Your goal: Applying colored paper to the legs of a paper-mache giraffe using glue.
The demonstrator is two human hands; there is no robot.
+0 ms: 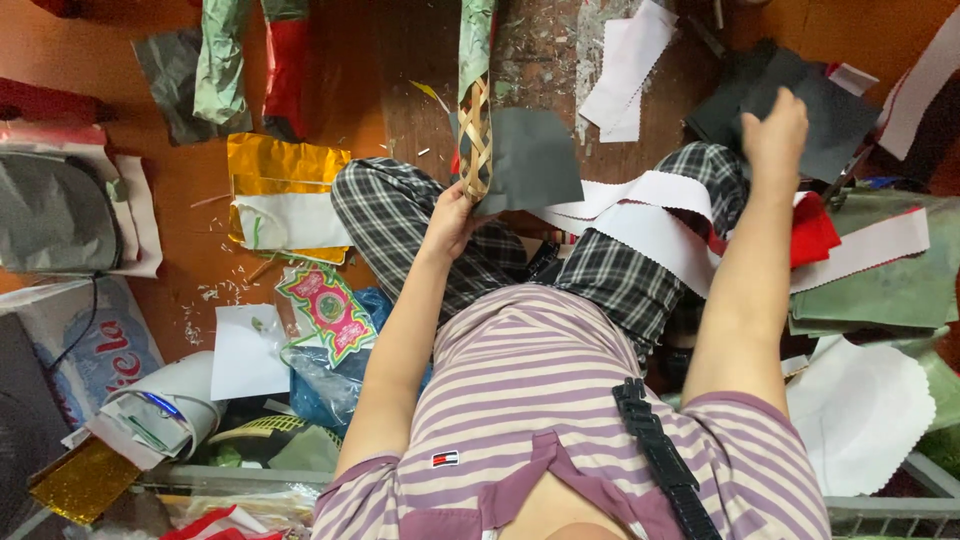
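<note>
Gripping the woven bamboo frame (474,140) in our left hand (452,222), fingers clenched at its base, we reach our right hand (775,135), fingers loosely curled, onto dark paper sheets (790,100), likely to pick one next.

hands: two, the left hand (452,222) and the right hand (775,135)
woven bamboo-strip frame wrapped in green paper (474,140): one
dark grey paper sheets: two, (535,160) and (800,100)
gold foil sheet (285,165): one
white scallop-edged paper strips (650,205): several, overlapping, exact number unclear
red paper piece (812,232): one
</note>
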